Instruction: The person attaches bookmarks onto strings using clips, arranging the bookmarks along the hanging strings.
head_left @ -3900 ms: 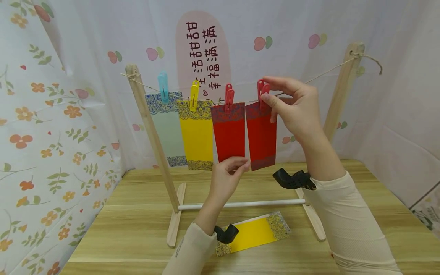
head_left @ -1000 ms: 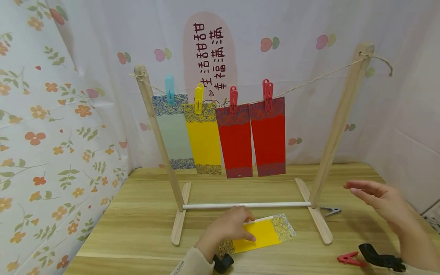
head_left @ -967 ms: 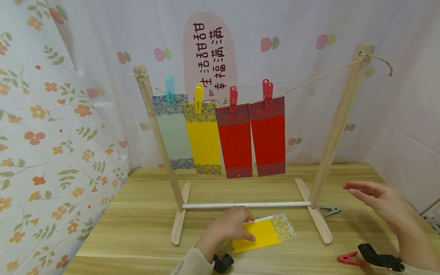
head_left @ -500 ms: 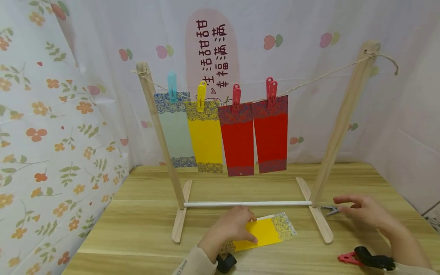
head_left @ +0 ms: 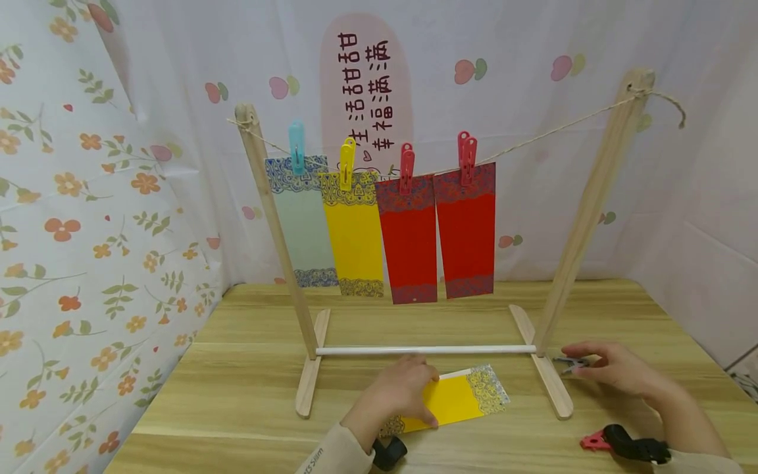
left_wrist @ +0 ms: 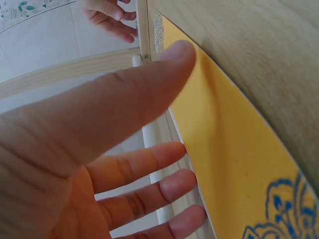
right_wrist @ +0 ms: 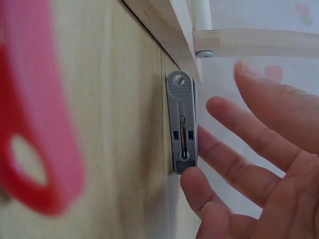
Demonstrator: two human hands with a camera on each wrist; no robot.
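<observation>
My left hand (head_left: 399, 388) spans a yellow paper card (head_left: 454, 400) with patterned ends, lying on the table. In the left wrist view its thumb (left_wrist: 154, 82) lies over the card's face, while several fairly straight fingers touch the opposite edge. To the right, my right hand (head_left: 622, 372) reaches down at a grey clothespin (head_left: 571, 364) beside the rack's foot. Seen from the right wrist, the clothespin (right_wrist: 181, 122) has relaxed fingers right at its side and lower end, with the thumb apart from it.
A wooden rack (head_left: 577, 217) with a white crossbar (head_left: 426, 350) carries a string (head_left: 556, 128). Blue, yellow and red clothespins clip several patterned cards to it, including a red card (head_left: 464, 237). A red clothespin (head_left: 592, 442) lies partly behind the right wrist's black mount (head_left: 633, 447).
Both hands came down from the string, where the right was at a red clothespin. Lately the right hand has lowered leftward to the grey clothespin; the left stays over the yellow card, its thumb slightly shifted.
</observation>
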